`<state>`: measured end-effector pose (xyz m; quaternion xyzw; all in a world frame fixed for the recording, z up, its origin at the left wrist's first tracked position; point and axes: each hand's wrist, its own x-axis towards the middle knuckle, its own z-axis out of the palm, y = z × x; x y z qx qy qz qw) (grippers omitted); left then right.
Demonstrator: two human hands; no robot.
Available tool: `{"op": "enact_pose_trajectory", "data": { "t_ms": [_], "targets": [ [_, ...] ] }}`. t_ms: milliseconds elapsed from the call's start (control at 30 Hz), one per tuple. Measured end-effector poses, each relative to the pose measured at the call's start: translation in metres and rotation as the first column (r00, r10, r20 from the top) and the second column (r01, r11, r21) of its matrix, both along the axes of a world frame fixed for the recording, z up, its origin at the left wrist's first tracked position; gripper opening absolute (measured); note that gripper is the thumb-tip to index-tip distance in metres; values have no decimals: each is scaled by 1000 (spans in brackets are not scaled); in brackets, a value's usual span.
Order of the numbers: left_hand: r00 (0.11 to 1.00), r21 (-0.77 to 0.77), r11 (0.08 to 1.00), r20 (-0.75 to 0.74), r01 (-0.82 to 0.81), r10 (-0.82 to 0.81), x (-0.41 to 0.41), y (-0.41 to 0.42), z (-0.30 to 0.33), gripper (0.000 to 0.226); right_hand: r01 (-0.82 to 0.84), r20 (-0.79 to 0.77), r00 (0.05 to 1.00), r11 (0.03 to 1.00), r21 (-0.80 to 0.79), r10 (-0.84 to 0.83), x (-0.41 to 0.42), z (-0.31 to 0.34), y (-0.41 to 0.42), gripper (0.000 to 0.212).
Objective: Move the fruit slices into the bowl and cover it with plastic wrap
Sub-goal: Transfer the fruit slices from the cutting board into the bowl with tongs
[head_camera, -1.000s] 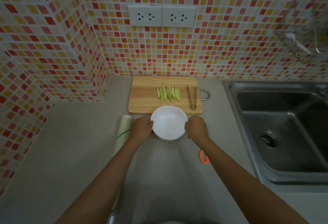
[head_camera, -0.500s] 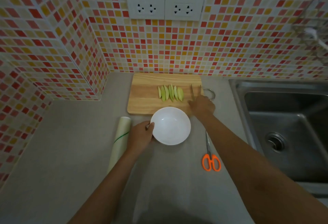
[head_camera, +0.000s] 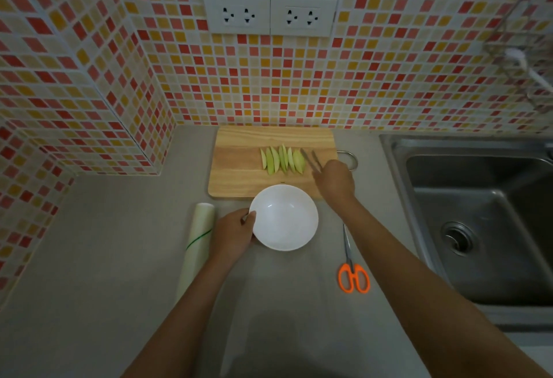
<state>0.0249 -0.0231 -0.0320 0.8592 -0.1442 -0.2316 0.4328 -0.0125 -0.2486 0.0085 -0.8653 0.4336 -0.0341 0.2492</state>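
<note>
The left hand (head_camera: 233, 235) grips the empty white bowl's (head_camera: 284, 217) left rim on the counter (head_camera: 104, 258). The right hand (head_camera: 335, 181) grasps tongs (head_camera: 311, 160) beside green fruit slices (head_camera: 282, 160) on the cutting board (head_camera: 239, 165). No writing is legible.

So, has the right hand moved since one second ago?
Yes. The right hand left the bowl rim and went up onto the cutting board, where it grips the tongs.

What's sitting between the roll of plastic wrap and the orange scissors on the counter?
In the head view, the white bowl sits between the plastic wrap roll and the scissors, with the left hand gripping its rim.
</note>
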Motion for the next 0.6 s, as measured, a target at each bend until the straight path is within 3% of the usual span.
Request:
{"op": "enact_pose_trajectory", "data": {
  "t_ms": [267, 600],
  "targets": [
    [1000, -13, 1000, -24, -12, 11, -1, 1, 2, 29, -99, -125, 988, 993, -61, 91, 0, 6, 27, 18],
    [999, -5, 1000, -35, -9, 9, -1, 1, 1, 30, -84, -69, 994, 996, -19, 82, 8, 11, 33, 15]
  ]
}}
